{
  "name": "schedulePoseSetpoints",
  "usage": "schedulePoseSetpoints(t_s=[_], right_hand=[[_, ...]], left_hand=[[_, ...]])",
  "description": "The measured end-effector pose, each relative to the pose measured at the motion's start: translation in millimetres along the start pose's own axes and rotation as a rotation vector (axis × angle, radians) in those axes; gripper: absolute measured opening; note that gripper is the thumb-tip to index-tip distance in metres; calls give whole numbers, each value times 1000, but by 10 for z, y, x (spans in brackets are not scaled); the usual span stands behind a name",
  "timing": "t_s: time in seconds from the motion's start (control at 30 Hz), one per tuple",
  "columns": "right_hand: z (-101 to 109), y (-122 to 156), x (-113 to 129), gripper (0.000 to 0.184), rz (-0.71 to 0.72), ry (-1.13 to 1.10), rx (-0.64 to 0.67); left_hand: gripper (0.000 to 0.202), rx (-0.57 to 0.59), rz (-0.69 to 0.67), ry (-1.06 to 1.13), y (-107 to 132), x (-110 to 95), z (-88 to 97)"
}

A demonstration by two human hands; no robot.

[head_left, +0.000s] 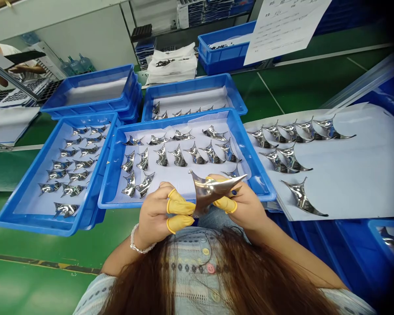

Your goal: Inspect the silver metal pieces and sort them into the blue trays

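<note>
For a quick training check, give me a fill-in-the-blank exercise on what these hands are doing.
The left hand wears a beaded ____ at its wrist. Together with the right hand, it holds one polished, curved ____ piece. Several fingers wear ____ finger cots. The tray just beyond the hands is ____.

Missing words: bracelet; metal; yellow; blue.

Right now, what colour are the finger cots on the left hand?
Pale yellow finger cots, best seen in the head view.
</note>
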State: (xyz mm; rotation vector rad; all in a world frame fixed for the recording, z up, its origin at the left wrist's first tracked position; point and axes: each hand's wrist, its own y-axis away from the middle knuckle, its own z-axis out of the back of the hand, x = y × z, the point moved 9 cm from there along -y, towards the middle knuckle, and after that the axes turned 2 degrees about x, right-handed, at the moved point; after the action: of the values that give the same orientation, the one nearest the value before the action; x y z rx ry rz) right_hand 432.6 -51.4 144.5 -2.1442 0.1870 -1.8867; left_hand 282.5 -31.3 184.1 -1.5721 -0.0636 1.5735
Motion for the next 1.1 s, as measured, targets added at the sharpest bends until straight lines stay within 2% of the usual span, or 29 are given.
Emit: schedulePoseSetpoints(t_s=[0.17,0.33,0.5,0.67,0.77,0.9,1.0,1.1], right_hand=[[16,11,-18,36,-14,18,-24],[-3,5,27,28,45,5,1],[-6,4,-17,19,-2,-46,-25],[10,14,-5,27,-12,-60,-48],[42,32,161,24,108,78,-66],[19,107,506,9,332,349,-73],[-13,161,650,23,383,528,-76],[-24,200,705,33,393,626,-88]], left_hand=[[10,8,-14,-81,-6,-21,13],[12,10,-61,-182,-1,-55,25],[6,-1,-21,-203,38,-24,35],[7,20,-78,-265,26,-24,50],[10,-25,-139,-364,19,-27,98],[8,-120,-101,-394,37,28,153],[8,-161,-100,-376,60,11,156],[5,-152,-120,-376,69,-25,141]])
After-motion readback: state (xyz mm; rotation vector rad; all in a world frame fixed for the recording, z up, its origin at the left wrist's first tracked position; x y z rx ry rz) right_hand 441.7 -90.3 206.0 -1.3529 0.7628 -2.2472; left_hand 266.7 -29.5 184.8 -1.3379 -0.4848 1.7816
